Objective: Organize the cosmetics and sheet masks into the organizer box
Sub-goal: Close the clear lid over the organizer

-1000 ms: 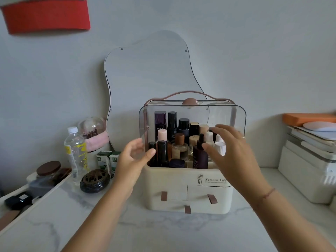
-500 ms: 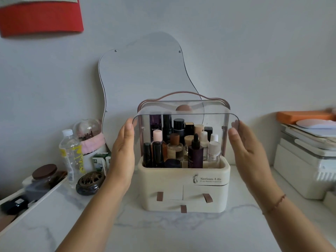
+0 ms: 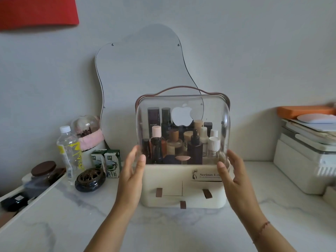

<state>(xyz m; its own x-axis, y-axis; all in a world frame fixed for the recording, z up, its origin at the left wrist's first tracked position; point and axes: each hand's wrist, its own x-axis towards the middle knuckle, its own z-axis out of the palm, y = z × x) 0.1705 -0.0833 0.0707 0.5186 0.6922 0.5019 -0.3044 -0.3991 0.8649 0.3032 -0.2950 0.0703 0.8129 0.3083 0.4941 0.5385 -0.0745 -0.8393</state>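
Observation:
A cream organizer box [image 3: 167, 179] with three drawers and a brown handle stands on the marble counter. Its clear curved lid [image 3: 181, 110] is down over the top compartment, which holds several cosmetic bottles [image 3: 194, 148] standing upright. My left hand [image 3: 133, 171] is at the lid's lower left corner, fingers straight, thumb against the lid edge. At the lower right corner is my right hand [image 3: 230, 171], fingers relaxed, fingertips on the lid's bottom edge. No sheet masks are visible.
A wavy mirror [image 3: 138, 73] leans on the wall behind the box. Left of it stand a water bottle [image 3: 70, 151], two small cartons [image 3: 107, 162], a dark round censer [image 3: 90, 179] and a jar [image 3: 42, 171]. A white appliance with stacked items [image 3: 300, 160] sits at the right.
Both hands moved from the front of the box to the lid's sides and brought the clear lid down from raised to shut over the bottles.

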